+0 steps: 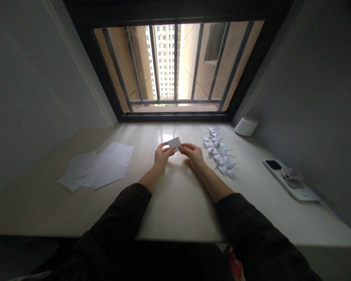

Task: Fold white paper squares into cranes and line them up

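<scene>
Between my two hands is a small folded piece of white paper [174, 143], held up just above the sill. My left hand [162, 154] pinches its left lower edge between thumb and fingers. At its right lower corner, my right hand [193, 153] grips with thumb and fingertips. Just right of that hand, several folded paper cranes [219, 151] stand close together in rows. Off to the left lies a loose, fanned pile of white paper sheets [109, 166].
A pale, glossy window sill [175, 210] is the work surface, with its front edge near my body. A white cylindrical object [246, 126] leans by the right wall. A white phone [302, 193] with a grip on its back lies at right. Ahead is a barred window [175, 66].
</scene>
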Tool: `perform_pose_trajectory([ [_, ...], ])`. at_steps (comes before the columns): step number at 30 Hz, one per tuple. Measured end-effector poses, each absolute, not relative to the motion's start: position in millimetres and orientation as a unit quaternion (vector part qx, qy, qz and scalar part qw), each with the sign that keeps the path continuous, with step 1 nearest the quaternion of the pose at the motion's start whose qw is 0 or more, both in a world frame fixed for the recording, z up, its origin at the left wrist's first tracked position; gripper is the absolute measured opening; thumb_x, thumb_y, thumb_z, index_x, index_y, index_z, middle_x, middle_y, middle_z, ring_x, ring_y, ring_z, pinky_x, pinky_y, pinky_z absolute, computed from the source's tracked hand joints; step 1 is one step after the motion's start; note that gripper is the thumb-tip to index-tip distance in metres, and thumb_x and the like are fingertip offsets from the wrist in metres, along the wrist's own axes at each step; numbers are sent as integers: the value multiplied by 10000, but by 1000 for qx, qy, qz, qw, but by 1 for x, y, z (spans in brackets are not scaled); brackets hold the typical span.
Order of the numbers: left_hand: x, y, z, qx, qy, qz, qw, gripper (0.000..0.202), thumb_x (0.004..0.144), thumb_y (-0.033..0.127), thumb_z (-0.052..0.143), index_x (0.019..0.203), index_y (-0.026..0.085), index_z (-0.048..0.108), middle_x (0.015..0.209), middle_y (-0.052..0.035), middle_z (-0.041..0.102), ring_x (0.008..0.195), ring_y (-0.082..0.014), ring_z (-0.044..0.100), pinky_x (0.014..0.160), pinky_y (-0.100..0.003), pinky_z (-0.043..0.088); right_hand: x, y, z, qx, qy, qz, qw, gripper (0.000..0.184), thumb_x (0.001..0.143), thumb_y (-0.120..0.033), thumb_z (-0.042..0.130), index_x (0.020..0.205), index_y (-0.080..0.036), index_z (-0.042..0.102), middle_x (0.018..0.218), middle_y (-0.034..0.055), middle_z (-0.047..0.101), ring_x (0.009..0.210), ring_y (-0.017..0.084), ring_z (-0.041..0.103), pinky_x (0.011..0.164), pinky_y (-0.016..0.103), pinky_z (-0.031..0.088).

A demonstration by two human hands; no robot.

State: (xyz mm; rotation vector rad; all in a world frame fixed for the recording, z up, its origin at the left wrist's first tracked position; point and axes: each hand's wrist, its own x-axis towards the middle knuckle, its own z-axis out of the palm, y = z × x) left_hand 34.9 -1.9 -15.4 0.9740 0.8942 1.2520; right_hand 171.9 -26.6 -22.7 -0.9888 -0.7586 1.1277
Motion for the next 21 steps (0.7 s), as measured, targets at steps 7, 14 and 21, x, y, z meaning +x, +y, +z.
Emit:
perform_pose_trajectory([
  [7,34,-2,-14,423,381,533,626,432,594,232,757,963,117,564,721,-75,681,682,-180,650,765,-380,513,175,-25,-25,-440,-326,504,668,360,496,-308,824,794,-165,683,674,23,693,608,126,621,663,276,504],
  [14,37,-6,-16,474,373,535,592,354,640,270,710,942,126,594,774,-85,700,748,-184,649,791,-371,503,172,-25,-25,-458,-408,411,674,470,534,-394,795,920,-172,647,741,39,702,671,159,633,695,312,502],
  [21,41,-9,-18,521,362,545,549,262,654,262,689,879,143,626,734,-57,702,708,-169,643,771,-356,505,170,-24,-29,-443,-417,419,673,562,492,-340,820,990,-189,608,760,13,686,694,160,634,706,304,496],
])
